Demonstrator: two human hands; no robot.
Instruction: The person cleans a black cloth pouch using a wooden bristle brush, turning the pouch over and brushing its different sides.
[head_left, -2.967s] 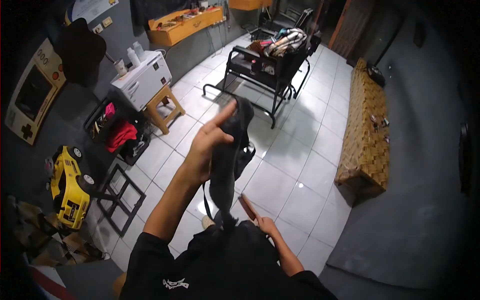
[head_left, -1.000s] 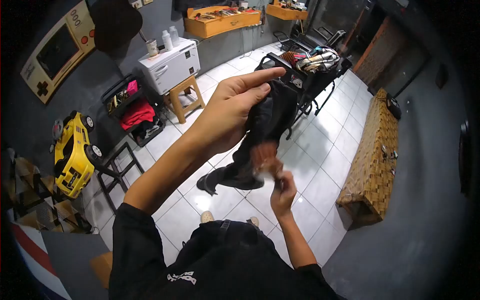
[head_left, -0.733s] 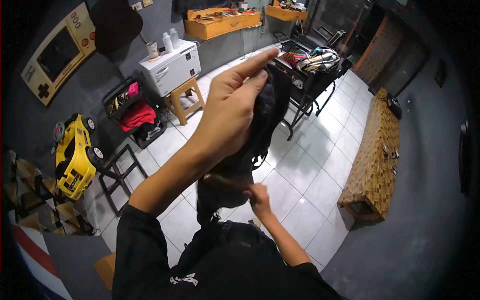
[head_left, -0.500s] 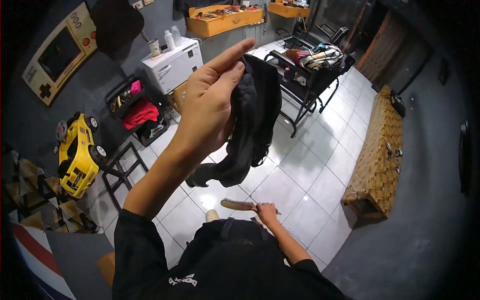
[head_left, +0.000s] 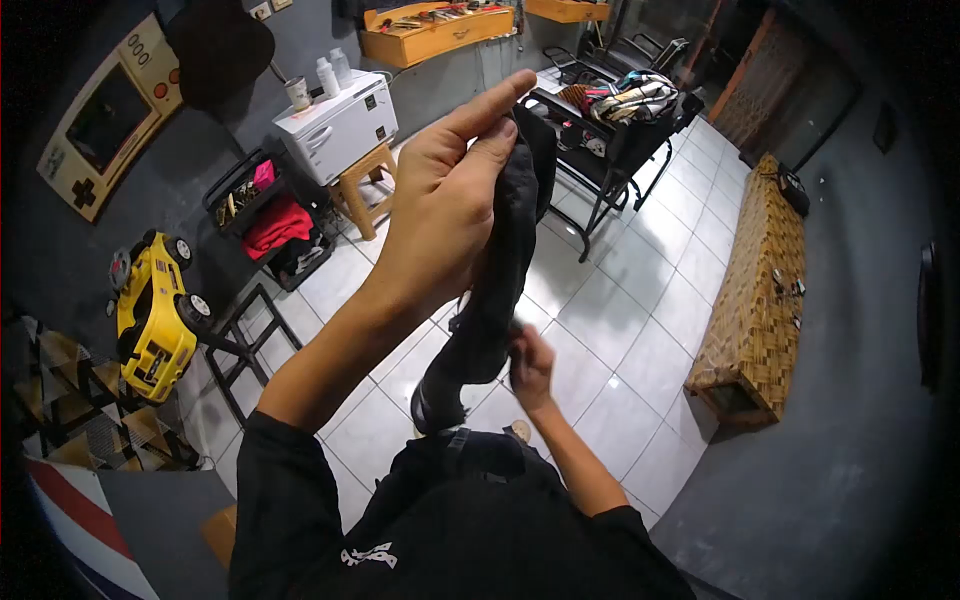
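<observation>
The left hand (head_left: 445,200) is on the near side of the black chair (head_left: 642,150), its grip closed on the top of a black cloth (head_left: 508,240), thumb pressing, index finger stretched out. The cloth hangs down on the chair's near left side. Lower down, the right hand (head_left: 532,370) is just beside the cloth, fingers curled; blur hides what its grip holds. Left of the chair, a white box (head_left: 345,135) rests on a wooden stool (head_left: 362,195); right of it stands a woven bench (head_left: 750,300).
</observation>
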